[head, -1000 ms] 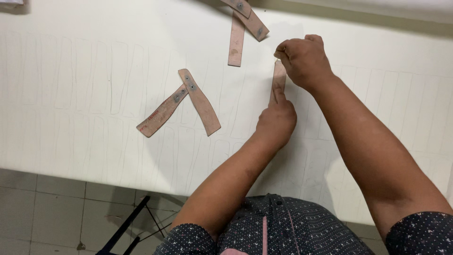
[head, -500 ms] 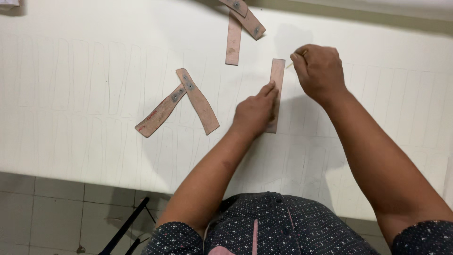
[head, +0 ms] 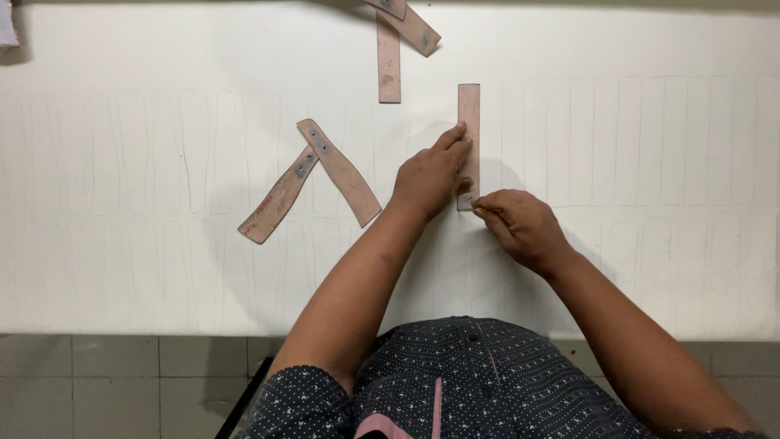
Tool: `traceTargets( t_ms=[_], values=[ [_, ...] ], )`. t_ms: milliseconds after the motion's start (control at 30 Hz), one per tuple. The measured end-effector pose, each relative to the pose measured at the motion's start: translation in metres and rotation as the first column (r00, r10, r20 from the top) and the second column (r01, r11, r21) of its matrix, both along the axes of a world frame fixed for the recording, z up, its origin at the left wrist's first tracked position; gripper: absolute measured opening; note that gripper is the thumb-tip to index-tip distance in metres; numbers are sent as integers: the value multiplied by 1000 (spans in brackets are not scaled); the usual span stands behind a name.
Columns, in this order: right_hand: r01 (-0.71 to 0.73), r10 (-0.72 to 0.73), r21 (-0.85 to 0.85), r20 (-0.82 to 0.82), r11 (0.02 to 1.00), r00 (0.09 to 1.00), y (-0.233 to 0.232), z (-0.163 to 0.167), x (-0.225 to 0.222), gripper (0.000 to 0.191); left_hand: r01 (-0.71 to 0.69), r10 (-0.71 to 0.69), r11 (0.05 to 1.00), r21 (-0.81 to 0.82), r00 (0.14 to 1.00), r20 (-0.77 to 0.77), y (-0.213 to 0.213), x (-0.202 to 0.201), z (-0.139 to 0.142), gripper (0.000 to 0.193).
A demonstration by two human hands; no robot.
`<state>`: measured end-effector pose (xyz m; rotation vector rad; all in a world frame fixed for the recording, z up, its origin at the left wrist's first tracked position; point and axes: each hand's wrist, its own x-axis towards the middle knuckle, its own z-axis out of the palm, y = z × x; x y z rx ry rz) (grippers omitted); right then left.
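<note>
left hand (head: 431,175) lies flat with fingers spread, pinning the cardboard strip (head: 469,122) to the white sheet (head: 122,162), right hand (head: 520,223) pinches a pencil (head: 474,203) at the strip's near end

a second ago the right hand (head: 520,226) was up at the top end of the straight pink template strip (head: 469,122), fist closed above it — now it sits at the strip's near end, fingertips pinched on a thin pencil-like tool whose tip touches the bottom edge. the left hand (head: 429,175) has spread — fingers now lie flat along the strip's left side, pressing it to the white sheet (head: 122,260).
</note>
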<state>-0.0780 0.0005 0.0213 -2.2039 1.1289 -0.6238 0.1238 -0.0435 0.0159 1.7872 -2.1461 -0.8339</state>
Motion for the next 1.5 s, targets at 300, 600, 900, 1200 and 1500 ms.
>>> traceTargets(
  t_ms=[300,600,900,1200,1500],
  values=[
    [251,-237,49,-188,967,953,1,5,1,20,118,-115,993,-2,972,207,2,13,8,66],
    [236,-143,242,-347,941,927,-20,-17,26,41,109,-105,993,-46,991,83,4,46,-18,77],
    [233,-21,365,-501,901,865,-25,-5,30,47,67,-70,997,-42,994,-83,4,59,-19,85],
    [228,-12,357,-516,906,856,-24,-3,32,49,74,-77,997,-32,994,-74,3,60,-18,86],
    [227,-64,333,-436,915,898,-25,-8,28,50,38,-62,992,-119,977,-202,6,68,-31,81]
  ],
)
